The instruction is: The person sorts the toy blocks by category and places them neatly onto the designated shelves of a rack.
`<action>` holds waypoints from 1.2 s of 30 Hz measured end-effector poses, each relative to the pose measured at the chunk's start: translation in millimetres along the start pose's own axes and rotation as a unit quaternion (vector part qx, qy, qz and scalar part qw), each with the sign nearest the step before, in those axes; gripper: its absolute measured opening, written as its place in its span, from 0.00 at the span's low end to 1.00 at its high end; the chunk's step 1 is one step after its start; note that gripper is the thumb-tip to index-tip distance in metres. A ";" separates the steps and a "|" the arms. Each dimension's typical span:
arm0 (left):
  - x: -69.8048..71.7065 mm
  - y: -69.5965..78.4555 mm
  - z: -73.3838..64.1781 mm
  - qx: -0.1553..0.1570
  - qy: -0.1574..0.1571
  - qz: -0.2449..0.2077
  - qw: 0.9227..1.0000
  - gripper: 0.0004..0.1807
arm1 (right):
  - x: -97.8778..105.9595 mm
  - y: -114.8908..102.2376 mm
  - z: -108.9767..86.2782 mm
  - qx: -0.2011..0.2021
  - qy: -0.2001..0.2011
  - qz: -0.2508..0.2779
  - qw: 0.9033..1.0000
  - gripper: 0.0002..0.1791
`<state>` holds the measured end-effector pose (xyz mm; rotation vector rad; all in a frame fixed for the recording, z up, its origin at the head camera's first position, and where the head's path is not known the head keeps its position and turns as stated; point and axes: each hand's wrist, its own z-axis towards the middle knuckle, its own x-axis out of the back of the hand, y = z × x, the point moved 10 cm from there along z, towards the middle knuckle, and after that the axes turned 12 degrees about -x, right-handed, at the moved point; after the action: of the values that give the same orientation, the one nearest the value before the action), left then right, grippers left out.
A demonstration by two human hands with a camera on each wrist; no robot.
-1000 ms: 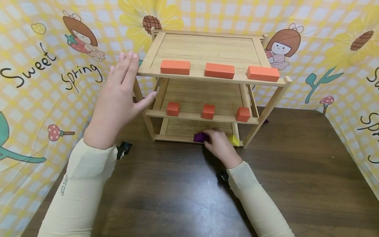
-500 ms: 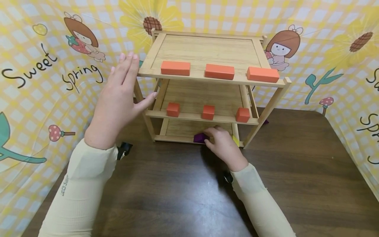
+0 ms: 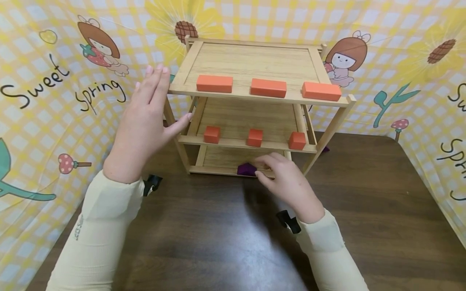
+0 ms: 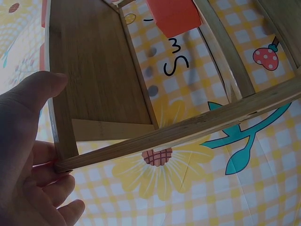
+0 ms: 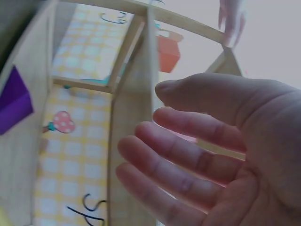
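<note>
In the head view my left hand [image 3: 142, 117] is at the left corner of a three-tier wooden shelf rack [image 3: 251, 60], fingers straight and thumb spread. The left wrist view shows its thumb [image 4: 44, 84] over a board's edge and its fingers by the corner. My right hand [image 3: 289, 178], loosely bent, holds nothing in front of the bottom tier. A purple angular block [image 3: 246, 169] sits just left of its fingertips, on the bottom tier's front edge. In the right wrist view that purple block [image 5: 16, 103] is apart from the fingers. The right hand hides the yellow block in the head view.
Three long orange blocks [image 3: 268, 87] line the top tier's front edge. Three small red-orange blocks [image 3: 255, 138] line the middle tier. Another purple piece [image 3: 325, 149] lies behind the rack's right leg. Yellow checked cloth [image 3: 386, 68] encloses the dark wooden table [image 3: 204, 234].
My right hand has let go of the purple block and drawn back to the right, now covering the yellow block. The purple block stays put. My left hand has kept its place.
</note>
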<state>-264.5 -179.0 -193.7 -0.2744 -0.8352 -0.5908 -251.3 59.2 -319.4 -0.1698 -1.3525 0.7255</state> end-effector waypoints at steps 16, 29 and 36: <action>0.0 0.2 0.8 0.001 -0.004 0.004 1.000 0.48 | 69.5 0.3 -23.3 0.066 0.194 0.050 0.978 0.12; 0.8 -0.4 0.4 -0.003 0.001 0.003 1.000 0.48 | 111.4 22.9 -32.4 0.028 0.285 0.111 0.952 0.11; 0.9 -0.4 0.2 -0.002 0.001 0.003 1.000 0.48 | 123.5 38.8 -34.7 0.007 0.307 0.104 0.946 0.10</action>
<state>-264.4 -179.5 -192.8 -0.2793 -0.8315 -0.5864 -229.0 168.9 -245.7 -0.4916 -0.7367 0.7734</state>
